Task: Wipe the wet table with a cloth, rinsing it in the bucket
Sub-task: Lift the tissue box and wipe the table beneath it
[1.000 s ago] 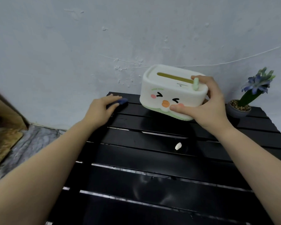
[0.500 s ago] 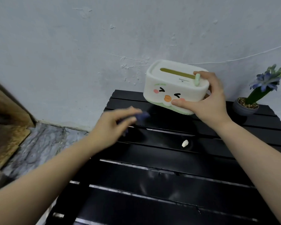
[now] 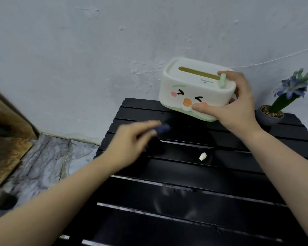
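Observation:
The black slatted table (image 3: 185, 201) shines wet in front of me. My left hand (image 3: 130, 141), blurred by motion, presses a small dark blue cloth (image 3: 163, 129) onto the slats near the table's back left; most of the cloth is hidden under my fingers. My right hand (image 3: 236, 103) grips a white tissue box with a cartoon face (image 3: 190, 89) and holds it tilted, lifted off the table at the back. No bucket is in view.
A small white scrap (image 3: 202, 156) lies on a middle slat. A potted purple flower (image 3: 274, 110) stands at the table's back right corner. The wall is right behind the table. Marbled floor (image 3: 43, 160) and a wooden edge (image 3: 5, 132) lie to the left.
My left hand has slid the blue cloth from the back left corner rightward and toward me across the slats. My right hand has kept the tissue box raised.

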The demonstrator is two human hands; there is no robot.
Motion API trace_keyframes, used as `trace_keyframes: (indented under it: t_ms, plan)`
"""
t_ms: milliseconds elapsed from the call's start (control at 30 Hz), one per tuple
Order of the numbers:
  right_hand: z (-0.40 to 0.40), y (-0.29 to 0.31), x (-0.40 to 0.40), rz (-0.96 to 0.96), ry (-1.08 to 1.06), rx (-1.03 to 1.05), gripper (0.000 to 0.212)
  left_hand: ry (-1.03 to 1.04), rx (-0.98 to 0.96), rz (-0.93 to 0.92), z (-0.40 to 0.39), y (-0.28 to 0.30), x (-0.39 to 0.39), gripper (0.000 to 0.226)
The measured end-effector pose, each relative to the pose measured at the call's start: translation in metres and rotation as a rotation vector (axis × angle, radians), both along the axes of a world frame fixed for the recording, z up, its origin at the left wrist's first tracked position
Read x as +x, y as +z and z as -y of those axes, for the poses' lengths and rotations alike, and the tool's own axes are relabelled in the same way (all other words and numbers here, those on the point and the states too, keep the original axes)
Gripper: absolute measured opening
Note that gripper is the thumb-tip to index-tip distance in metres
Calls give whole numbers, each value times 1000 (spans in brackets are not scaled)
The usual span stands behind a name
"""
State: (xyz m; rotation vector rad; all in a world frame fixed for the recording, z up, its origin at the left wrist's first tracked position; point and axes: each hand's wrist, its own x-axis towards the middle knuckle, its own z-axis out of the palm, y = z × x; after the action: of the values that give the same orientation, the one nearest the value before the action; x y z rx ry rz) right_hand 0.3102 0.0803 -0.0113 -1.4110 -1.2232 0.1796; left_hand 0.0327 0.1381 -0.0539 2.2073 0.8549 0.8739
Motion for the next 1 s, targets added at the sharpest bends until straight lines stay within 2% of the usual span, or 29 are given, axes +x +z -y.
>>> trace_keyframes:
  t_ms: [67,100,167,233,300,400,467,533,667,767,900,1000]
  plan:
    - [3,3,3,9,0,8,87,298,66,-4,-44,-6,5,29]
    - [4,4,5,16,0,12,87,406,75,-70,-64,-11,10,30]
    - [5,7,9,23,2,12,88,527,67,-241,-89,-24,26,31]
    - [7,8,13,26,3,7,88,573,46,-326,-94,-31,49,31]
    - [10,8,15,21,8,6,89,509,65,-339,-84,-29,71,29]
    - [13,11,19,22,13,10,89,195,146,-282,-51,-20,104,30]
    - [16,12,19,24,14,5,88,-22,130,-220,-25,-15,118,31]
    - [19,11,20,35,11,0,88,-179,86,-171,-6,-19,123,29]
    - [25,5,21,51,5,-24,88,-348,-71,-146,26,-18,110,26]
    - [25,-4,18,35,14,-27,89,-492,-259,-123,58,-2,90,25]
    - [26,-22,12,-6,-3,-54,90,-351,-484,25,70,25,49,26]
    - [26,-34,11,-28,-10,-92,93,-155,-399,109,46,45,9,25]
